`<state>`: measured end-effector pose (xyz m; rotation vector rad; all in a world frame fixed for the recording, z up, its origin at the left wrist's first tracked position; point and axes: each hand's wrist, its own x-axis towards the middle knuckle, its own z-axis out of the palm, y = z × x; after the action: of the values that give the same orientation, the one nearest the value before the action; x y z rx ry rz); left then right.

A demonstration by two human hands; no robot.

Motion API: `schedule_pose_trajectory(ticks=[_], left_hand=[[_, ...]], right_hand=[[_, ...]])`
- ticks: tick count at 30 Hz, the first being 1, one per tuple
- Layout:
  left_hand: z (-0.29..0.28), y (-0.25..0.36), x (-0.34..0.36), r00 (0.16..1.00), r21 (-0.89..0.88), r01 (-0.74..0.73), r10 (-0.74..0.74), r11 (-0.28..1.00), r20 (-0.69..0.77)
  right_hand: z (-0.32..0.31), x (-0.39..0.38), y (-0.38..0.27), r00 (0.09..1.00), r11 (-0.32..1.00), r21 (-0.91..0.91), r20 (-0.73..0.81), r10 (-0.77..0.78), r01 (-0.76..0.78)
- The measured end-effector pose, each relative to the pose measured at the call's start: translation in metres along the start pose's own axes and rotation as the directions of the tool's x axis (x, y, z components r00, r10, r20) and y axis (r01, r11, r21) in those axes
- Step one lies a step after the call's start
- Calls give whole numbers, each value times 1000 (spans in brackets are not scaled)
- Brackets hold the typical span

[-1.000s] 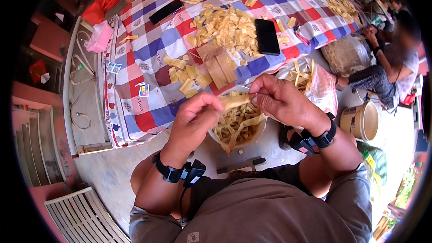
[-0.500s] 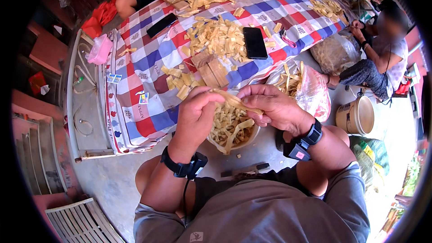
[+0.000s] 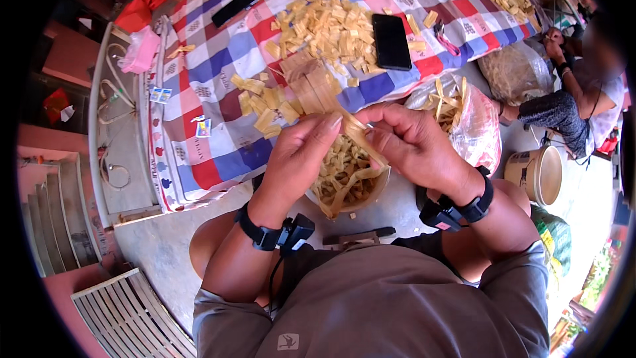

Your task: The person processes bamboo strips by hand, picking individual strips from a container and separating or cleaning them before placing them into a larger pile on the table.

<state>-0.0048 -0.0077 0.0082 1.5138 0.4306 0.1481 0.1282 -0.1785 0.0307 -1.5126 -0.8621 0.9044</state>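
A pale yellow, flat fibrous strip [image 3: 358, 136] stretches between my two hands above a bowl. My left hand [image 3: 306, 154] pinches its upper left end between thumb and fingers. Closed on the strip's right side is my right hand [image 3: 412, 144], thumb and fingers bent around it. Beneath them the round bowl [image 3: 386, 184] holds many curled yellowish strips [image 3: 346, 176], partly covered by the hands. Just beyond my fingers, at the table's near edge, a wooden block [image 3: 311, 86] lies beside a heap of small folded yellow pieces [image 3: 326, 30].
On the checked tablecloth [image 3: 222, 109] lie two black phones [image 3: 392, 41] [image 3: 236, 6], pink-handled scissors [image 3: 447, 40] and a pink container [image 3: 140, 52]. A plastic bag of strips [image 3: 478, 126] and a bucket [image 3: 548, 176] stand right. Another person [image 3: 586, 93] sits far right.
The view has shifted, so the table sits higher and the other person at upper left is mostly cut off. The strip between my hands now slants more steeply down to the right.
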Motion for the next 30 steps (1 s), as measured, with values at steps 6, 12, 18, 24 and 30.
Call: schedule_pose_trajectory(ticks=[6, 12, 18, 24, 30], left_hand=[[21, 4, 14, 1000, -305, -13, 18, 952, 13], [27, 7, 21, 997, -519, -80, 66, 851, -46], [30, 4, 17, 978, -575, -108, 191, 811, 86], [21, 18, 9, 972, -438, -40, 137, 898, 192], [4, 24, 1, 952, -215, 206, -145, 955, 271]], right_hand=[[6, 3, 6, 909, 744, -558, 44, -416, 367], [5, 10, 17, 932, 906, -307, -122, -342, 292], [4, 12, 13, 973, 976, -132, -133, -191, 173], [0, 13, 14, 983, 989, 100, -153, -97, 113], [-19, 11, 4, 964, 802, 557, -13, 267, -215]])
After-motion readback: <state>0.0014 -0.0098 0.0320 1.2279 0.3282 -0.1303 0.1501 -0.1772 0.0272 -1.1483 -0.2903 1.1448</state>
